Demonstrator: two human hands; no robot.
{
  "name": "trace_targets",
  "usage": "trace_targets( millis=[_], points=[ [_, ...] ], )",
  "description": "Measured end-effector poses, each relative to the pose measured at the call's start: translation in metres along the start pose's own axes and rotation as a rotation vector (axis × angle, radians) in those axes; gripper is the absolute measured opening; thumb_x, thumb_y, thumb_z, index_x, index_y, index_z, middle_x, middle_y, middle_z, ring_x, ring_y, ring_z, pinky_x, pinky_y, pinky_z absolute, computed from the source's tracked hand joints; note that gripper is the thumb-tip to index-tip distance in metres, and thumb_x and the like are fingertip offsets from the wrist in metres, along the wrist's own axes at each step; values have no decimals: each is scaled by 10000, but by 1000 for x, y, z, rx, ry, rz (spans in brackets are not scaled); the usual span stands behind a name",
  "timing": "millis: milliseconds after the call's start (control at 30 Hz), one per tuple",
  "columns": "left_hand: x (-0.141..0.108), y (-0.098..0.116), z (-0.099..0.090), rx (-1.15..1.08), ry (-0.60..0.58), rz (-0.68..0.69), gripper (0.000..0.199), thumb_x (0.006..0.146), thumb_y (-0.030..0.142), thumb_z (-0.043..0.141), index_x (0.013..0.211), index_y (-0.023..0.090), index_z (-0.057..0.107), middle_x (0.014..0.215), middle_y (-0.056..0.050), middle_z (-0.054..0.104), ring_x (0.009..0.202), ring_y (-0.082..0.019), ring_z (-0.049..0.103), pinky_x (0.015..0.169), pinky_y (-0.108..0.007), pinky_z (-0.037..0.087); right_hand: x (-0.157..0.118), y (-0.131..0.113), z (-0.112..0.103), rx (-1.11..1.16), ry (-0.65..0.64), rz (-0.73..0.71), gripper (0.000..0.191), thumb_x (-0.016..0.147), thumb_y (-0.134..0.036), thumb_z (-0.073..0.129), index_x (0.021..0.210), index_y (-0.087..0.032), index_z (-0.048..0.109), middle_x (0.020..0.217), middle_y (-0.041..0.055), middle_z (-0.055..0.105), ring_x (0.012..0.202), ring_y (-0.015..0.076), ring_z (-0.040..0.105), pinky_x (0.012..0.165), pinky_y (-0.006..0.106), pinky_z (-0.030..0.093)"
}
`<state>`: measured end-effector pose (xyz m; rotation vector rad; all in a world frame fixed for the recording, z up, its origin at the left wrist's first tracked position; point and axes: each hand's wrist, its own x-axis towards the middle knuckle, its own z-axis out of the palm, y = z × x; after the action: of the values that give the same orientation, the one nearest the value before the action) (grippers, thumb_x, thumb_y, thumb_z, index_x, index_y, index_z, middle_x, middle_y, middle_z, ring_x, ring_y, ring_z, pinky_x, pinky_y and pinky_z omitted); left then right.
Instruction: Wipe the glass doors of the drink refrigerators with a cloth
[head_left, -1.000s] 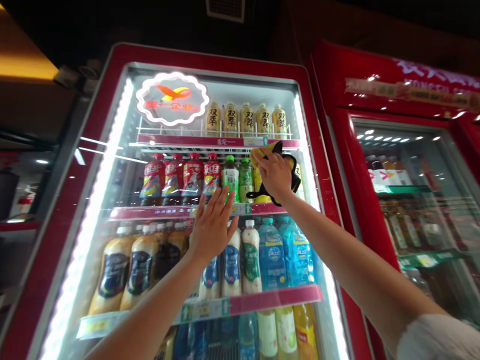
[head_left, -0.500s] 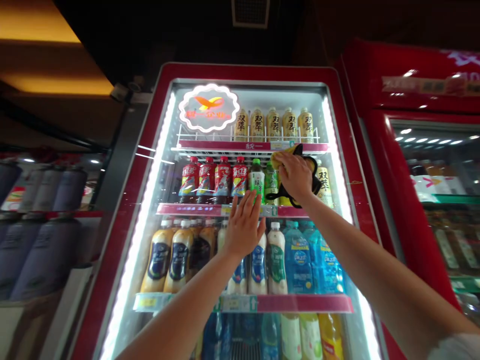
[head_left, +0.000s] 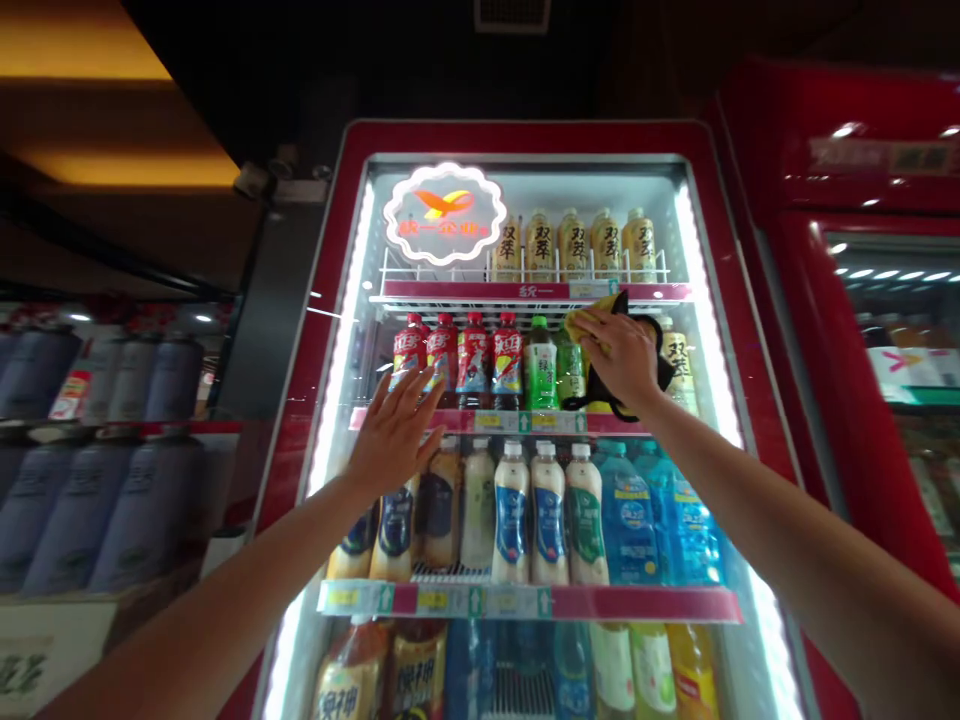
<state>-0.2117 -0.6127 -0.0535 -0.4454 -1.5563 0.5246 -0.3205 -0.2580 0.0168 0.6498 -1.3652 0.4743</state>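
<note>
Before me stands a red-framed drinks fridge with a glass door. My right hand presses a yellow and black cloth to the glass, in front of the second shelf's right half. Part of the cloth is hidden under the palm. Fingers spread and holding nothing, my left hand is at the glass near the left end of the second shelf; whether it touches cannot be told. Behind the glass, a green-capped bottle stands between red-capped bottles and the cloth.
A lit oval sign glows at the door's upper left. Bottles with yellow labels line the top shelf. Another red fridge stands close on the right. Large grey bottles fill a shelf on the left.
My left hand has moved left across the glass, away from the middle. My right hand keeps the cloth at nearly the same spot on the door. The view has shifted slightly left.
</note>
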Motion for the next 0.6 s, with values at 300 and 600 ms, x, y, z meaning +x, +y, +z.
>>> trace_targets(
  millis=[300, 600],
  points=[
    [-33, -28, 6, -14, 4, -4, 711, 1026, 333, 451, 1647, 284, 109, 1683, -117, 298, 1563, -290, 262, 1277, -539, 221, -29, -97, 30, -4, -243, -264, 356, 1004, -379, 530, 1328, -404, 673, 1494, -61, 587, 1292, 290, 576, 1100, 492, 416],
    [-40, -22, 10, -7, 56, -30, 693, 1027, 327, 452, 1644, 240, 148, 1669, -104, 331, 1566, -264, 257, 1285, -503, 200, 36, -96, 58, -74, 31, 73, 401, 1000, -302, 493, 1360, -334, 667, 1475, 3, 611, 1270, 328, 575, 1088, 537, 409]
  ],
)
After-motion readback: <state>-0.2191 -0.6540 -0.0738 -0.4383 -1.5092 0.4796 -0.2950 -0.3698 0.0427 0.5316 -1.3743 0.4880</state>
